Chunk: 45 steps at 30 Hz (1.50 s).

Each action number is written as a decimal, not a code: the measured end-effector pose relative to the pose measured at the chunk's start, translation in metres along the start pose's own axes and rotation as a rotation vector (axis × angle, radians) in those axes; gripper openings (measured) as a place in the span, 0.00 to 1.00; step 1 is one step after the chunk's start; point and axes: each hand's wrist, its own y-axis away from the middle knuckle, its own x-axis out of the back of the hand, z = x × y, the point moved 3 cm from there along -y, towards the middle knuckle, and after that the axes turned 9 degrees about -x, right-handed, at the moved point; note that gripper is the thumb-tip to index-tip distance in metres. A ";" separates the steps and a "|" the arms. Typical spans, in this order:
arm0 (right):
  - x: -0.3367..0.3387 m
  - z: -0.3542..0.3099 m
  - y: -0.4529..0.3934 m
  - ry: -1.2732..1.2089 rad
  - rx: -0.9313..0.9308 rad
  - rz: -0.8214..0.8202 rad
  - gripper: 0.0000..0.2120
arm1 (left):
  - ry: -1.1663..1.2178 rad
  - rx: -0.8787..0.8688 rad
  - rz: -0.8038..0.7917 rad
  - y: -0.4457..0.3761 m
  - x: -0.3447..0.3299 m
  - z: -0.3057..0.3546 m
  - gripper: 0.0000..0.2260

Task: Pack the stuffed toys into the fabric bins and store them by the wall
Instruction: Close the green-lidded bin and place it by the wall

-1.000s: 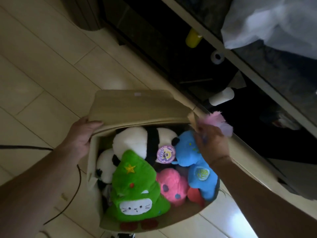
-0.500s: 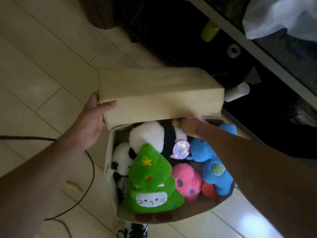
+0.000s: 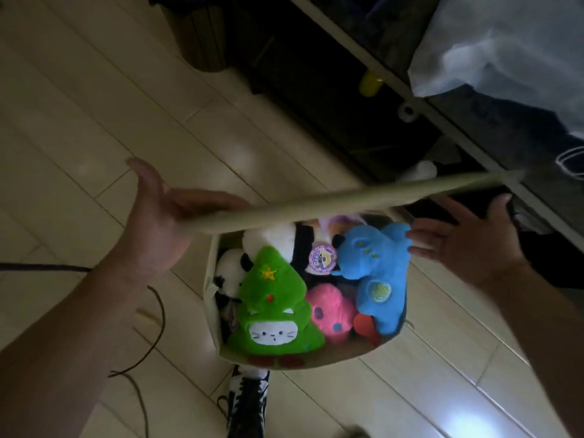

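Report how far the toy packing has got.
Done: the fabric bin is full; green tree plush, blue plush and pink plush sit inside. In hand: left hand holds the lid flap up, right hand open beside it. Left: closing it and storing it by the wall.

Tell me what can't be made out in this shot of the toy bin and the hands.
All in the head view:
- Pink-and-purple toy: mostly hidden under the bin lid.
- Panda toy: partly covered by the green tree toy and the lid.
- Left hand: fingertips hidden behind the lid.
- Right hand: motion-blurred, so contact with the blue toy is unclear.
- Fabric bin: its bottom is buried under toys.
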 end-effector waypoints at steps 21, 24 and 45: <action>0.081 0.228 -0.011 0.692 -0.104 0.776 0.34 | -1.803 0.356 -0.035 0.071 -0.059 -0.169 0.29; 0.078 0.211 -0.010 0.549 0.061 0.726 0.40 | -1.842 0.275 0.028 0.078 -0.061 -0.173 0.28; 0.068 0.136 -0.076 0.502 0.088 0.297 0.56 | -1.647 0.394 0.213 0.063 0.011 -0.162 0.44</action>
